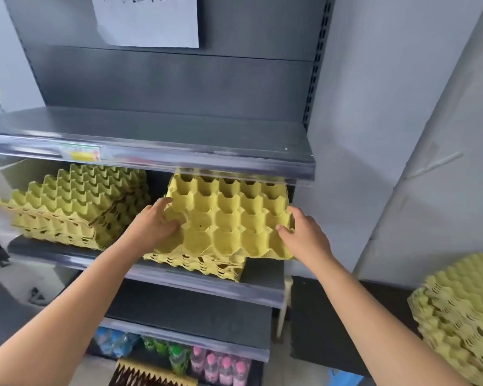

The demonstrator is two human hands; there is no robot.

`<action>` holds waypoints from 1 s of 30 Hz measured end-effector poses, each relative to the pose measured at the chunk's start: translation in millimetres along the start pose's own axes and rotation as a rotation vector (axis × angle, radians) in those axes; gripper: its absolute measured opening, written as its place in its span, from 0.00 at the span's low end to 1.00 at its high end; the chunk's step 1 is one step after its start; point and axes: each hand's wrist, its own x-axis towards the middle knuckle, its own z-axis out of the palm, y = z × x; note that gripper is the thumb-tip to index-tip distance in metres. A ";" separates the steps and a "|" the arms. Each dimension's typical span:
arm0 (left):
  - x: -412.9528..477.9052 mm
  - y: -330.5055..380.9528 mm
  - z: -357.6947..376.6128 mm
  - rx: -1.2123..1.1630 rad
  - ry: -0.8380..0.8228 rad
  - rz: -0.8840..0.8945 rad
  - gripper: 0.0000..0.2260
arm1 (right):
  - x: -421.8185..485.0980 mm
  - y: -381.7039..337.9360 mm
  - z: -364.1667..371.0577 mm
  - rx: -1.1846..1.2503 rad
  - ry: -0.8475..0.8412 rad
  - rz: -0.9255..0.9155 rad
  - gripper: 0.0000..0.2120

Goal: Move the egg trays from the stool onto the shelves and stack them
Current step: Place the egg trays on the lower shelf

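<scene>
While held at both edges, egg tray point(229, 218): centre frame, tilted over the low stack point(207, 267) on the middle shelf point(260, 274).
Left hand point(156, 221): grip curled round the tray's left edge.
Right hand point(304, 235): grip closed on its right edge.
Spare pile point(457, 316): lower right, support unclear, possibly the stool.
</scene>
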 end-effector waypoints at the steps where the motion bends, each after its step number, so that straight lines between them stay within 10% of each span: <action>1: 8.6 -7.8 -3.3 0.008 -0.002 0.007 0.25 | 3.5 -8.8 6.9 -0.005 -0.001 0.007 0.24; 30: 125.3 -118.3 15.0 0.174 -0.249 0.103 0.20 | 62.1 -78.8 92.1 -0.256 -0.264 -0.016 0.25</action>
